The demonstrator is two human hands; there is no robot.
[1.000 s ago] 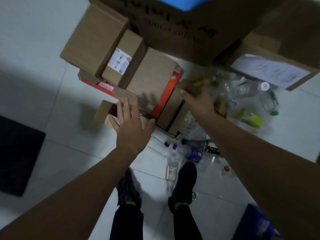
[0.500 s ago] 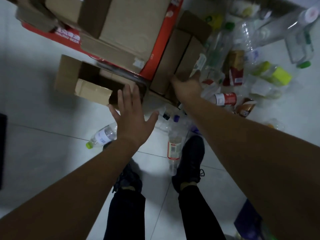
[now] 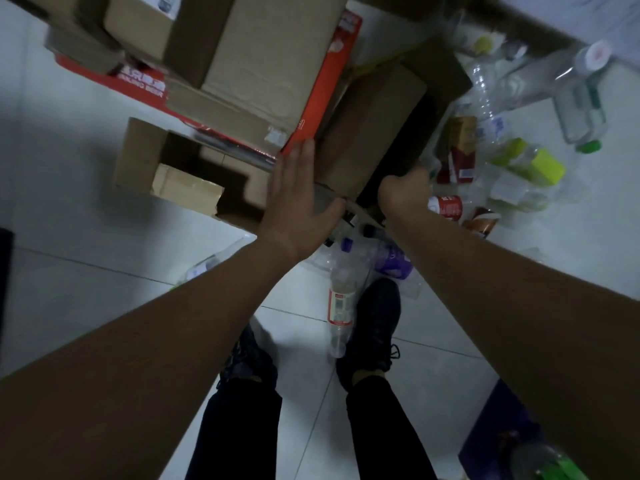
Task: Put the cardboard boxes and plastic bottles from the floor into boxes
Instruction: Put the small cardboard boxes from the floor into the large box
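Grasping step: left hand (image 3: 298, 199), flat and released, braces the cardboard box (image 3: 367, 133) at frame centre; right hand (image 3: 403, 190) clenches its right edge. Next: lift.

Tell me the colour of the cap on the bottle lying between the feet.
Purple-blue; the bottle shows its cap best in the head view.

white tiled floor (image 3: 86, 299), black shoes (image 3: 375, 327)
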